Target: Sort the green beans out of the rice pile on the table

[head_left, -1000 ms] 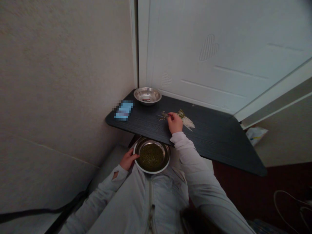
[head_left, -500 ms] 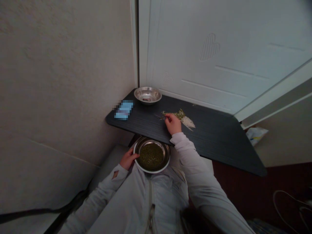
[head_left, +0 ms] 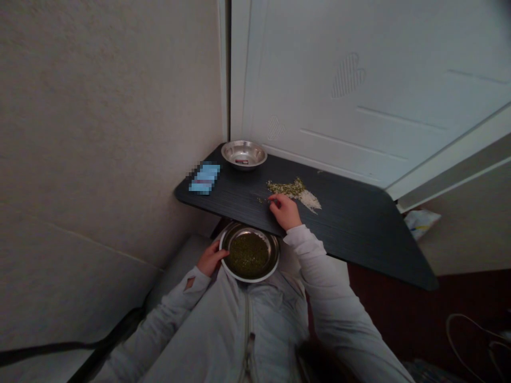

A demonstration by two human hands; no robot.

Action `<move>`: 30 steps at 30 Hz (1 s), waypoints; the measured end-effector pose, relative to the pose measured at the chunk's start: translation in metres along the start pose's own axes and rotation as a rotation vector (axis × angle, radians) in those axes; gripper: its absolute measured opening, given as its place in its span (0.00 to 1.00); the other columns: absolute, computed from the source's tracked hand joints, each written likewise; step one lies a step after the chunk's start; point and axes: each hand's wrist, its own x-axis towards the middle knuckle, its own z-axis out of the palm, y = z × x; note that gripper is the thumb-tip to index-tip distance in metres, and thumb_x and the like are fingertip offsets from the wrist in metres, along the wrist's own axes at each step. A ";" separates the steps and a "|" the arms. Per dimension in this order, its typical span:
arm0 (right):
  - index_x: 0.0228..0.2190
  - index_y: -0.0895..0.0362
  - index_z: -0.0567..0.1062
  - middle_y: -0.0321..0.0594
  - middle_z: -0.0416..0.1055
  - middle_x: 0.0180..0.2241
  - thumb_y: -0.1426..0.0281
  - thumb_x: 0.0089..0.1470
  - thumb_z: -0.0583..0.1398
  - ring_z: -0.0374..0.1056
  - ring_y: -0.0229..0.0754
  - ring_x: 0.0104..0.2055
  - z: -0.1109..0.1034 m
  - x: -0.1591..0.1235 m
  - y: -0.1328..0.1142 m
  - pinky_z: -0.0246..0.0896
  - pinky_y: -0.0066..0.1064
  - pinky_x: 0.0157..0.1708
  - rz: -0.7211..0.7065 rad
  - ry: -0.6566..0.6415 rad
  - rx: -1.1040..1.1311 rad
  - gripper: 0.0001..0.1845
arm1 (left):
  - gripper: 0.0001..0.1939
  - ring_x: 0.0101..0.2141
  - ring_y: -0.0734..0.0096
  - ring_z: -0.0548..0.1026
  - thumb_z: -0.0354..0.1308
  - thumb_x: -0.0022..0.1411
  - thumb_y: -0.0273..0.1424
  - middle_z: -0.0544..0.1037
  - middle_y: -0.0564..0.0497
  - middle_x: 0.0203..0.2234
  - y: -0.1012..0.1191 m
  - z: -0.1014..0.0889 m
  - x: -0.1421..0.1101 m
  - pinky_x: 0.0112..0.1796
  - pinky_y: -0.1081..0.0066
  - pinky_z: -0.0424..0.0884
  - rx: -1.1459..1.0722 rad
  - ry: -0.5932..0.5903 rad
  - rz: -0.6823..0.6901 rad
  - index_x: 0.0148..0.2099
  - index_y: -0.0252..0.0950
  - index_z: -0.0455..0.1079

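Note:
My left hand (head_left: 211, 258) grips the rim of a metal bowl (head_left: 273, 268) in my lap, its thumb over the edge. Small green mung beans (head_left: 248, 255) cover the bowl's bottom. Over the dark table, near its front edge, my right hand (head_left: 284, 209) is closed with thumb and forefinger together; what is between them, if anything, is too small to make out. A few loose grains lie just left of its fingertips. Beyond the fingers spreads a heap of mung beans mixed with white grains (head_left: 288, 188). Beside that, behind the hand, is a pile of white rice (head_left: 310, 200).
On the dark tabletop (head_left: 359, 229), a second metal bowl (head_left: 244, 155) with a label inside stands at the back left. A blurred-out phone-like blue screen (head_left: 205, 178) lies near the left end. A wall and a white door (head_left: 303, 69) border the table.
My right hand has drawn back from the bean heap toward the table's front edge, and more of the spread beans now shows. My left hand and the lap bowl have stayed put.

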 end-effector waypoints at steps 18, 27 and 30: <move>0.26 0.56 0.69 0.33 0.63 0.21 0.70 0.40 0.50 0.57 0.34 0.23 -0.003 -0.004 -0.003 0.54 0.26 0.27 0.044 0.044 0.110 0.10 | 0.18 0.38 0.59 0.67 0.58 0.34 0.27 0.74 0.49 0.29 0.001 -0.001 0.001 0.41 0.63 0.60 0.037 0.025 0.018 0.34 0.31 0.69; 0.28 0.57 0.69 0.34 0.64 0.21 0.68 0.42 0.51 0.58 0.34 0.23 -0.003 -0.005 0.001 0.54 0.26 0.27 0.106 0.147 0.177 0.11 | 0.18 0.37 0.60 0.68 0.58 0.34 0.27 0.74 0.50 0.29 -0.005 -0.004 0.004 0.41 0.63 0.59 0.026 0.029 0.017 0.34 0.31 0.69; 0.28 0.58 0.69 0.35 0.64 0.22 0.67 0.42 0.51 0.58 0.34 0.23 -0.002 -0.006 0.001 0.54 0.26 0.27 0.129 0.171 0.201 0.11 | 0.19 0.36 0.61 0.68 0.58 0.34 0.27 0.74 0.50 0.29 -0.005 -0.005 0.005 0.42 0.64 0.59 0.024 0.024 0.014 0.35 0.31 0.68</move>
